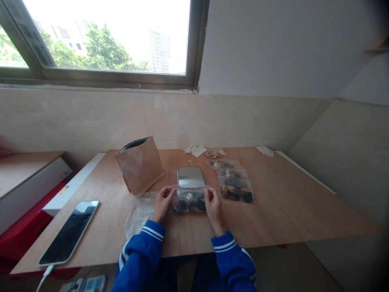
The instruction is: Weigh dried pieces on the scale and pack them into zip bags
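On the wood worktop, left fingers and right fingers clamped even and firm on the zip bag.

Both bare hands sit low and close together, the left hand and right hand facing each other, fingers curled in a pinch. Forearms in blue white-striped sleeves rise from the near side, converging inward.
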`<control>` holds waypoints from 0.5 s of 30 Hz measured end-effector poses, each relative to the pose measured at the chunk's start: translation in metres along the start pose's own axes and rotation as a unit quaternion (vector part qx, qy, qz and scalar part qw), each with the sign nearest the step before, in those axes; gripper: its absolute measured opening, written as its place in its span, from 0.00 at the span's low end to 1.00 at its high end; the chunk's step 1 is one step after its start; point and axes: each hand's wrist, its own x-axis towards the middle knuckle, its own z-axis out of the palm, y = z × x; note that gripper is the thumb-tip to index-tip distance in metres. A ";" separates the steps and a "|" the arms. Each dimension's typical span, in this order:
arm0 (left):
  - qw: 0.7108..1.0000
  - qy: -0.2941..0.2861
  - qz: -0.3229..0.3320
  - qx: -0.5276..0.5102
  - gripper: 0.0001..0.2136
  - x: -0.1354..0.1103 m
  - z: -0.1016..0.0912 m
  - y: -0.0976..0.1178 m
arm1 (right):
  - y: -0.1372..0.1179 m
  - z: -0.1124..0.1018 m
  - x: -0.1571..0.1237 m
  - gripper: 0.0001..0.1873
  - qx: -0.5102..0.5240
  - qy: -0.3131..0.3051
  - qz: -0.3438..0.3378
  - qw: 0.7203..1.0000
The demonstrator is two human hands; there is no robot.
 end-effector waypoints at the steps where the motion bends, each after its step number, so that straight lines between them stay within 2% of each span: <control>1: 1.000 0.000 0.000 0.000 0.14 0.000 0.000 -0.001 | 0.001 0.000 0.000 0.19 0.002 0.007 0.000 1.000; 7: 0.999 0.020 0.020 0.029 0.14 0.002 -0.002 -0.007 | 0.005 0.003 0.001 0.18 0.014 0.035 -0.011 0.999; 15: 0.999 0.000 0.027 0.038 0.15 0.003 -0.001 -0.009 | -0.001 0.002 0.001 0.15 -0.005 0.061 -0.028 0.998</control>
